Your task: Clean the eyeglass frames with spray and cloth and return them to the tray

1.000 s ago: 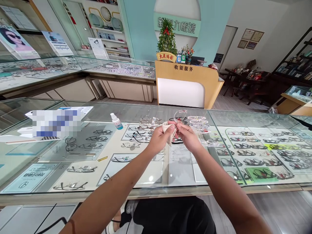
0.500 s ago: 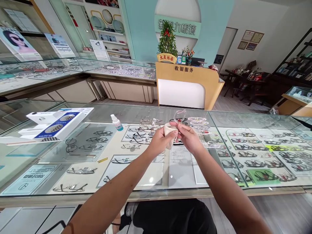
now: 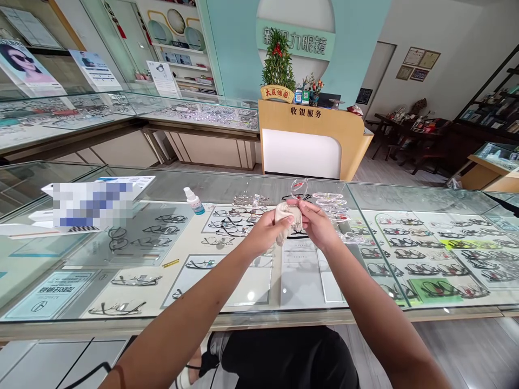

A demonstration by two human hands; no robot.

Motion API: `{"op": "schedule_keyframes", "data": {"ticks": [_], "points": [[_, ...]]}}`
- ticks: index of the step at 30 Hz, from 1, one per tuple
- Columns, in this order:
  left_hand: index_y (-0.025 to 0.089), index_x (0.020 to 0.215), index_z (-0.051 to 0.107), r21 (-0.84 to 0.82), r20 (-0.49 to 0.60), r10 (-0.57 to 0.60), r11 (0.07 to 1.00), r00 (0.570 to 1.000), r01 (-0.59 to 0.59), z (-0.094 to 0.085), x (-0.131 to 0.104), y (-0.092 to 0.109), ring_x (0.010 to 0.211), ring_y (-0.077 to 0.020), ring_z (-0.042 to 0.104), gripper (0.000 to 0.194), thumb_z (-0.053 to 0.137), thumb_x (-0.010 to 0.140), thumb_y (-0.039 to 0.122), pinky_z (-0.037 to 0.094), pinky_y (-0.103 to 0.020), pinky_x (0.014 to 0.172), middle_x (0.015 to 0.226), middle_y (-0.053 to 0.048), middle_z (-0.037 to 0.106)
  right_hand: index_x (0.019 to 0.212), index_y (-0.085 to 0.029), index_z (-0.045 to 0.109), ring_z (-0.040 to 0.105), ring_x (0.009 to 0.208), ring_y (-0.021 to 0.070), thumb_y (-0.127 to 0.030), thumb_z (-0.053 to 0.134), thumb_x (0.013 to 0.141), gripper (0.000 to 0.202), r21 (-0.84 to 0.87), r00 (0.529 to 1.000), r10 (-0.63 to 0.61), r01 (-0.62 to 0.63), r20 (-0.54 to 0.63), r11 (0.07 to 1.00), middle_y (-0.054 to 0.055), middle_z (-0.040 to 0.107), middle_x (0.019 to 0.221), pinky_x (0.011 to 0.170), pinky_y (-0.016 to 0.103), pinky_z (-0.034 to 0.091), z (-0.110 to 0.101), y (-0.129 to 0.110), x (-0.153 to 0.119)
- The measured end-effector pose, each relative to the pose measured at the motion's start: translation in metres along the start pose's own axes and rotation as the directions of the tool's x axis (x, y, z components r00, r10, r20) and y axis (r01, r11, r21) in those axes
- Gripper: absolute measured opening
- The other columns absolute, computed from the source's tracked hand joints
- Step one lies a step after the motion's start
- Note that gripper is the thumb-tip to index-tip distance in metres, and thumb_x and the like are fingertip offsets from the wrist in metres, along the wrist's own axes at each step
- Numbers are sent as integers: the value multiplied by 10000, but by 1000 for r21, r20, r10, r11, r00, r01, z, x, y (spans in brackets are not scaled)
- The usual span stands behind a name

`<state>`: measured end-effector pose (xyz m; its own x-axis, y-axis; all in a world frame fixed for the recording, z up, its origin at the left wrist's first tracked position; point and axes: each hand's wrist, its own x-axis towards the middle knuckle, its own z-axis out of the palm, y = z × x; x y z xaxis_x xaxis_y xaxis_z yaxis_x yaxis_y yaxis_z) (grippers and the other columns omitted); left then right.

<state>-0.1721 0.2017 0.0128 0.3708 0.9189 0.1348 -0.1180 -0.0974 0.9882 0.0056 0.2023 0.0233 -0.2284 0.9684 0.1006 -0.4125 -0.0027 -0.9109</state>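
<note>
Over the glass display counter point(image 3: 251, 313), my left hand point(image 3: 263, 231) is closed around a crumpled cream cloth point(image 3: 288, 216). My right hand point(image 3: 318, 224) pinches a pair of clear, pinkish glasses point(image 3: 299, 187), whose rim sticks up above the fingers. Part of the glasses is hidden behind the cloth and fingertips. The cloth lies against the glasses between both hands. Left of my hands stands a small spray bottle point(image 3: 194, 201) with a white top and blue label. Several transparent frames point(image 3: 330, 201) lie just beyond my right hand.
An open white box point(image 3: 40, 216), partly blurred, rests at the counter's left. Rows of glasses point(image 3: 421, 254) fill the right side beneath the glass. Two thin yellow sticks point(image 3: 171, 263) lie left of my forearm. Across the floor stands a wooden cashier desk point(image 3: 312, 116).
My right hand has turned slightly and its fingers have shifted along the glasses. More of the cloth shows between the hands. The view has moved a little.
</note>
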Motion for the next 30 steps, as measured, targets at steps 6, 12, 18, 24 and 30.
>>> {"op": "schedule_keyframes", "data": {"ticks": [6,12,18,24,30], "points": [[156,1059,770,-15,57,48,999,997,-47,5,0,5,868,-216,740,453,886,845,538,582,-329,828,983,-104,824,1145,-198,856,356,632,131,-693,882,800,604,-39,1000,10,-9,16,999,-67,361,607,574,278,374,2,2,-2],[156,1118,728,-64,-74,19,998,997,-23,10,1,2,663,-177,700,638,898,793,678,571,-300,650,793,-39,774,1153,-228,860,442,681,155,-675,812,896,517,-98,994,-48,58,95,993,-33,446,695,631,317,467,0,7,-1],[153,1176,741,-63,-103,20,998,994,-27,8,0,0,613,-191,703,740,800,831,805,545,-297,578,715,-39,756,843,-227,805,496,704,169,-654,750,971,450,-168,982,-88,116,165,979,1,531,733,713,347,489,-4,11,-1],[163,1254,736,-122,-59,33,992,998,-40,7,4,-2,817,-255,794,728,798,861,773,615,-360,784,794,-68,802,1083,-219,847,393,694,152,-680,761,936,491,-176,993,-82,96,85,980,-37,424,703,682,307,378,-4,9,0],[159,1140,763,-55,9,-1,998,1000,1,0,1,-5,900,-258,772,581,834,871,669,607,-362,810,912,-89,807,1145,-203,869,245,653,126,-676,823,875,547,-84,999,-33,36,33,996,-66,261,683,612,283,255,-4,3,0]]}}
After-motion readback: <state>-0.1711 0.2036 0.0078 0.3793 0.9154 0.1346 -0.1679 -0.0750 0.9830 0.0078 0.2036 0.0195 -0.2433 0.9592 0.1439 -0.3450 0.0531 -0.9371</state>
